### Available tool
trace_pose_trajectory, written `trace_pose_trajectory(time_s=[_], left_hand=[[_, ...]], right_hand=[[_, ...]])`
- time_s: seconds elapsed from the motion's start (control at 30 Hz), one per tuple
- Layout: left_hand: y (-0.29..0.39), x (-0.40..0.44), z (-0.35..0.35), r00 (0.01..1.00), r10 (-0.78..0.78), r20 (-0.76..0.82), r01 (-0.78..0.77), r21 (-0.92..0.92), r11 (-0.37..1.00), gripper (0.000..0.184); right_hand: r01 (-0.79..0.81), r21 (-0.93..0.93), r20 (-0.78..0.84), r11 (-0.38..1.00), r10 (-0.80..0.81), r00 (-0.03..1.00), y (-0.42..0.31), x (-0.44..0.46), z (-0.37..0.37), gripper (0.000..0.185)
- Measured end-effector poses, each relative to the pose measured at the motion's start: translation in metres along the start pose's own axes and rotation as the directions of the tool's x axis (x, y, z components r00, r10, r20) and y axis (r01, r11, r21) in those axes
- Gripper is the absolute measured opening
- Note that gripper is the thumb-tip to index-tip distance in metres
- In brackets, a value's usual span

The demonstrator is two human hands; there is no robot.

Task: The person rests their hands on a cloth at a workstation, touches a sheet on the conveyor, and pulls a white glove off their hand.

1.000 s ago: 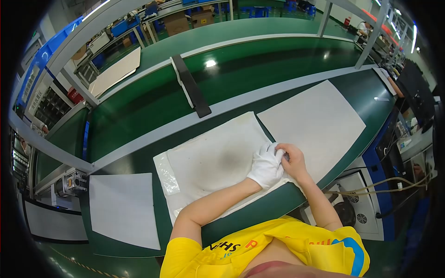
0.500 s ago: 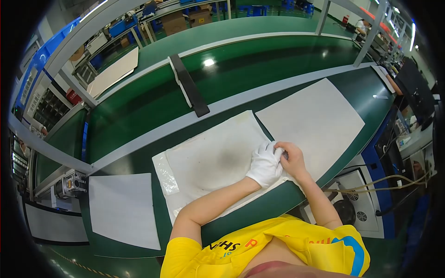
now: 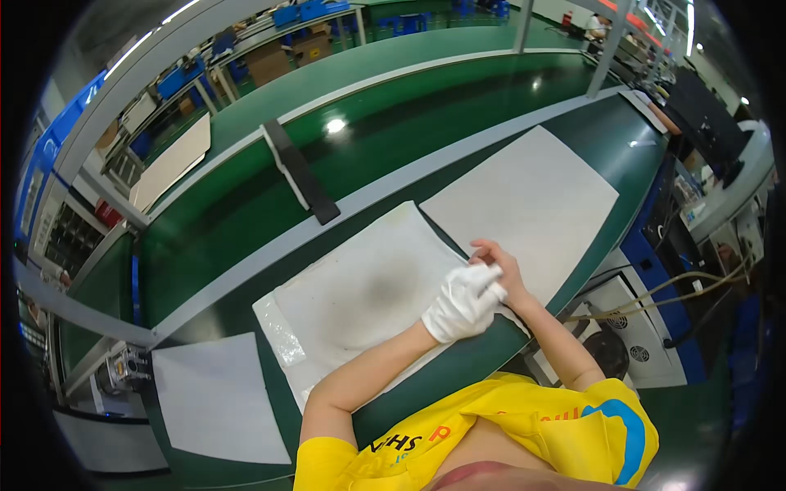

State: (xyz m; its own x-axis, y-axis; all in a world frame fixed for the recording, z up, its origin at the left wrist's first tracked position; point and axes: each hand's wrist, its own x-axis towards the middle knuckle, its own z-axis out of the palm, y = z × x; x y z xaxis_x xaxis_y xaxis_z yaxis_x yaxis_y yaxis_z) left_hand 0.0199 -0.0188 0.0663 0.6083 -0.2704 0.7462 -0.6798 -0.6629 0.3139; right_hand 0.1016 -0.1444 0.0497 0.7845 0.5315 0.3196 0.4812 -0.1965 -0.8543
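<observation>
My left hand [image 3: 463, 304] wears a white glove and is over the right part of a white padded sheet [image 3: 352, 286]. Its fingers are bent and bunched; whether they hold anything is hidden. Close against it, my right hand [image 3: 501, 268] is bare, with fingers loosely bent and apart, and nothing shows in it. The padded sheet has a grey smudge in the middle and a strip of shiny clear tape [image 3: 284, 329] along its left edge. Behind my right hand lies a large pale board [image 3: 532, 196].
Another pale sheet [image 3: 217, 397] lies at left on the green bench [image 3: 377, 421]. A black-topped bar [image 3: 301, 173] crosses the green channel beyond the grey rail [image 3: 270, 258]. On the right are a monitor [image 3: 711, 123], cables and a white case with fan grilles [image 3: 647, 327].
My right hand's fingers have loosened from the gloved fingertips and spread. My gloved left hand has turned and its fingers have bent. The whole view has shifted slightly.
</observation>
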Motion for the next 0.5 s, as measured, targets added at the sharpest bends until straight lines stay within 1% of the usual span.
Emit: trace_pose_trajectory(time_s=[0.03,0.07,0.1,0.13,0.17,0.2,0.23,0.33,0.37,0.4,0.47,0.5], left_hand=[[0.002,0.0,0.0,0.99,0.122,0.069,-0.117,-0.079,0.99,0.037],[0.004,0.002,0.0,0.988,0.135,0.069,-0.129,-0.087,0.988,0.037],[0.008,0.003,0.0,0.967,0.255,0.027,-0.251,-0.097,0.963,0.034],[0.012,0.003,0.0,0.931,0.366,-0.015,-0.365,-0.102,0.925,0.031],[0.016,0.001,0.001,0.881,0.469,-0.058,-0.473,-0.102,0.875,0.028],[0.011,-0.012,0.014,0.881,0.469,-0.059,-0.473,-0.107,0.875,0.028],[0.003,-0.025,0.024,0.905,0.425,0.014,-0.42,-0.136,0.897,0.026],[-0.012,-0.077,0.051,0.928,0.286,0.24,-0.246,-0.185,0.951,0.023],[-0.02,-0.089,0.063,0.919,0.238,0.314,-0.186,-0.188,0.964,0.022],[-0.028,-0.1,0.073,0.903,0.189,0.387,-0.124,-0.187,0.975,0.021],[-0.037,-0.121,0.105,0.844,0.09,0.528,0.005,-0.177,0.984,0.02],[-0.041,-0.133,0.118,0.804,0.044,0.593,0.068,-0.165,0.984,0.02]], right_hand=[[0.003,0.081,0.04,0.997,-0.006,0.999,-0.001,-0.001,-0.001,0.027],[0.004,0.16,0.082,0.987,-0.018,0.997,-0.004,-0.001,-0.001,0.026],[0.003,0.154,0.072,0.988,-0.014,0.997,-0.009,-0.002,-0.003,0.026],[-0.16,0.383,0.264,0.91,0.058,0.963,-0.02,-0.005,-0.004,0.024],[-0.346,0.552,0.457,0.759,0.072,0.887,-0.032,-0.007,-0.005,0.023],[-0.535,0.64,0.628,0.552,0.024,0.778,-0.042,-0.009,-0.004,0.022],[-0.536,0.64,0.628,0.551,0.027,0.778,-0.048,-0.012,0.0,0.022],[-0.624,0.481,0.766,0.616,0.05,0.64,-0.061,-0.028,0.014,0.021],[-0.621,0.481,0.768,0.619,0.045,0.639,-0.064,-0.027,0.013,0.021],[-0.5,0.448,0.727,0.741,0.024,0.687,-0.067,-0.026,0.011,0.021],[-0.229,0.332,0.643,0.915,-0.042,0.765,-0.071,-0.027,0.007,0.02],[-0.229,0.333,0.644,0.915,-0.043,0.764,-0.072,-0.026,0.004,0.02]])
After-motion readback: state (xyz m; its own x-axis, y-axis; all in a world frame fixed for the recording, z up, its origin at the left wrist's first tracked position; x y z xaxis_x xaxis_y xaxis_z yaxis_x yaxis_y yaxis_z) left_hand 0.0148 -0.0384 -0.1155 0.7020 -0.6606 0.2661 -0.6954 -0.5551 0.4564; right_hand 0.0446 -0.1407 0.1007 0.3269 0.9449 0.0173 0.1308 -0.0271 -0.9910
